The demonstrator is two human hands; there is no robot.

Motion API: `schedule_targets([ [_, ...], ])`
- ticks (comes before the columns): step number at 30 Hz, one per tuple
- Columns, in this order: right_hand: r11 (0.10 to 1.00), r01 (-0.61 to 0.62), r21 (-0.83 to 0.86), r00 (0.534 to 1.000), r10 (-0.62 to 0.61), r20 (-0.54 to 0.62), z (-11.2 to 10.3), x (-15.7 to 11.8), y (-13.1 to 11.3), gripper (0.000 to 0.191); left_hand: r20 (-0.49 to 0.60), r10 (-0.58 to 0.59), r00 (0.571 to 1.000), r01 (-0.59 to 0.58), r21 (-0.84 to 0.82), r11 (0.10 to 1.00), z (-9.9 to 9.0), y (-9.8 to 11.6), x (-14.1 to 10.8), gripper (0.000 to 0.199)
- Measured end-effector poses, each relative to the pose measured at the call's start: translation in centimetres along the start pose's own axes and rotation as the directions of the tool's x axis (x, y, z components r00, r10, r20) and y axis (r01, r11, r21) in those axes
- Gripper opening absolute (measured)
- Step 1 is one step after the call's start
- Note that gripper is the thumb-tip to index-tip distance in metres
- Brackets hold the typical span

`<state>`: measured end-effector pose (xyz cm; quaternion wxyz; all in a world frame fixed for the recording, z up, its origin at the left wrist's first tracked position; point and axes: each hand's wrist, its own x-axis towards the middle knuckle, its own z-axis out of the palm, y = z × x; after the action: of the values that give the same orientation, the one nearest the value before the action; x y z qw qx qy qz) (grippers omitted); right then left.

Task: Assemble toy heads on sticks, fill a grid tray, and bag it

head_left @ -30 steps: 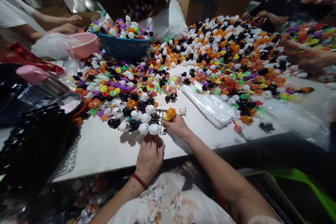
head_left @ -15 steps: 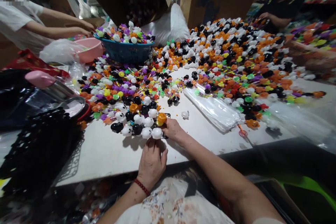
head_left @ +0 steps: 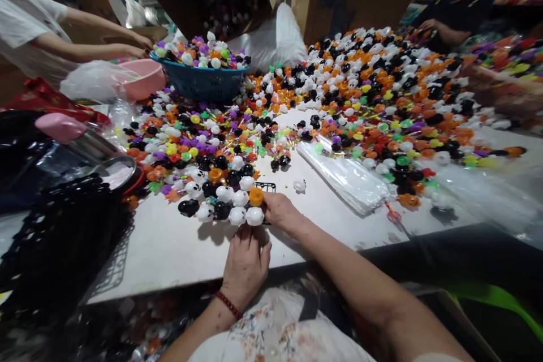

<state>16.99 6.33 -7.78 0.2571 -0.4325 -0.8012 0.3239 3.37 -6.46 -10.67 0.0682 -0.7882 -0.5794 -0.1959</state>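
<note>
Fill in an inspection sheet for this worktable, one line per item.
Surface: white tabletop, small specks near the front edge.
Job's things: black grid, mostly hidden under white, black and orange pieces.
Clutter: coloured heap, clear bags, blue basket, pink basin, lone white piece.
Hands: left hand at the grid's near edge; right hand beside an orange piece, fingertips hidden.
Cables: nothing seen.
Surroundings: cardboard box behind; co-workers' arms at both sides.
</note>
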Motion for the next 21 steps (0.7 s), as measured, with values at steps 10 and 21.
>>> schedule_targets([
  [10, 0.992, 0.030, -0.120, 0.997, -0.021, 0.074, -1.0, 1.5, 0.4, 0.022, -0.097, 0.048, 0.994, -0.041, 0.064, 0.997, 0.9, -0.5, -0.2, 0.047],
  [21, 0.876, -0.294, -0.382, 0.951, 0.229, -0.207, -10.5, 9.6, 7.8, 0.037, -0.111, 0.009, 0.994, -0.004, 0.040, 0.999, 0.9, -0.3, -0.2, 0.047],
])
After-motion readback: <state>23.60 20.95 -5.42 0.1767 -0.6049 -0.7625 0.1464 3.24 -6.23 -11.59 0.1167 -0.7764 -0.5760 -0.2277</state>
